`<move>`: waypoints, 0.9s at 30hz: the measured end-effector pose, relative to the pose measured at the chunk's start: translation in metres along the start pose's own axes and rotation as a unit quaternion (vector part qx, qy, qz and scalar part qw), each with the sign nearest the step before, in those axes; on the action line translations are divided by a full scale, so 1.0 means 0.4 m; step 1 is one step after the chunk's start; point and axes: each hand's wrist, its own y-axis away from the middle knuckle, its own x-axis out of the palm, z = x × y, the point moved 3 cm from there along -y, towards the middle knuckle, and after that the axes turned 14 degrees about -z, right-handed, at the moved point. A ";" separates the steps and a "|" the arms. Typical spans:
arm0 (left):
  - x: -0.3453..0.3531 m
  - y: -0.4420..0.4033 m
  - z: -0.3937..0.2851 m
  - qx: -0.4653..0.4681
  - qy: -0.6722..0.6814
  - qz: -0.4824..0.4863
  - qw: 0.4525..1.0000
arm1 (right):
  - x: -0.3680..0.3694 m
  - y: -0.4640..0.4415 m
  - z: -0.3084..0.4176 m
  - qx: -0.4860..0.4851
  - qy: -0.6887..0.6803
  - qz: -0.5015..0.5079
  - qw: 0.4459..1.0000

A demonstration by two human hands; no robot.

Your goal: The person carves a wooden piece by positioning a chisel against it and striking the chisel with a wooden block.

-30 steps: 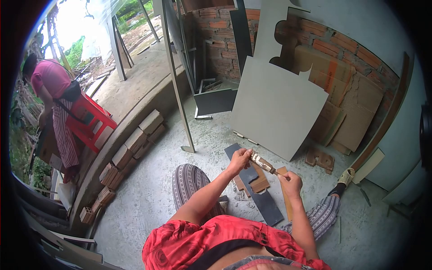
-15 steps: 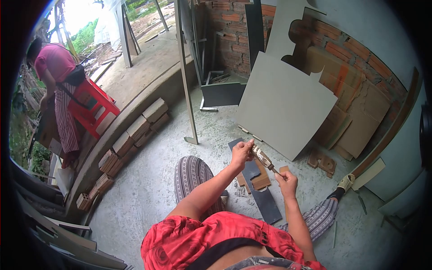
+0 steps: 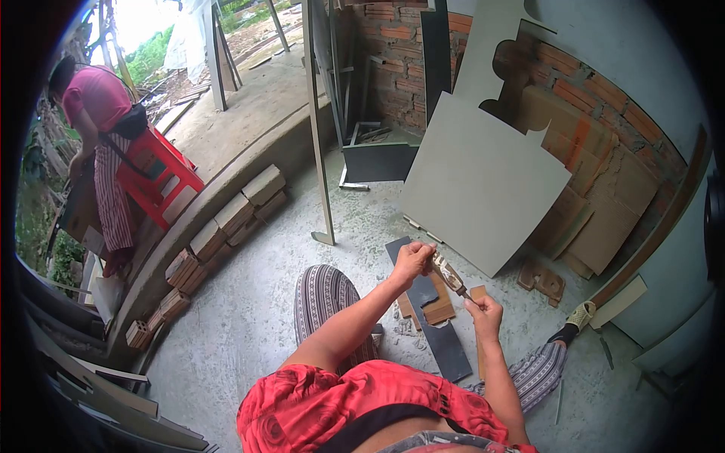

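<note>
My left hand (image 3: 413, 262) is closed on the upper end of a worn, tan-and-white hand tool (image 3: 450, 277) with a narrow dark end; its exact kind does not show. The fingers of my right hand (image 3: 486, 315) pinch that narrow lower end. The tool slants between both hands, above the floor. Below it lies a long dark board (image 3: 447, 349) with a broken notch in its edge. Brown wooden pieces (image 3: 438, 311) stick out from under this board, with grey crumbs beside them.
A large pale panel (image 3: 483, 181) leans near cardboard (image 3: 615, 204) by the brick wall. Bricks (image 3: 219, 234) line the low ledge at left. A thin metal post (image 3: 317, 151) stands ahead. Another person (image 3: 98, 106) bends beside a red stool (image 3: 162, 174). A cut brown piece (image 3: 542, 281) lies right.
Both hands, still gripping the tool, sit slightly lower and to the right in view. The whole scene has shifted the same way a little, as my head moved.
</note>
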 end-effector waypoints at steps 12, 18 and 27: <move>0.008 0.010 0.005 0.032 0.011 0.056 0.998 | -0.012 0.017 0.012 0.078 -0.044 0.018 0.996; 0.007 0.017 0.013 0.043 -0.018 0.038 0.998 | -0.017 0.016 -0.008 0.079 -0.055 0.021 0.995; 0.009 0.031 0.008 0.027 -0.006 0.018 0.999 | -0.021 0.023 0.015 0.090 -0.065 0.018 0.994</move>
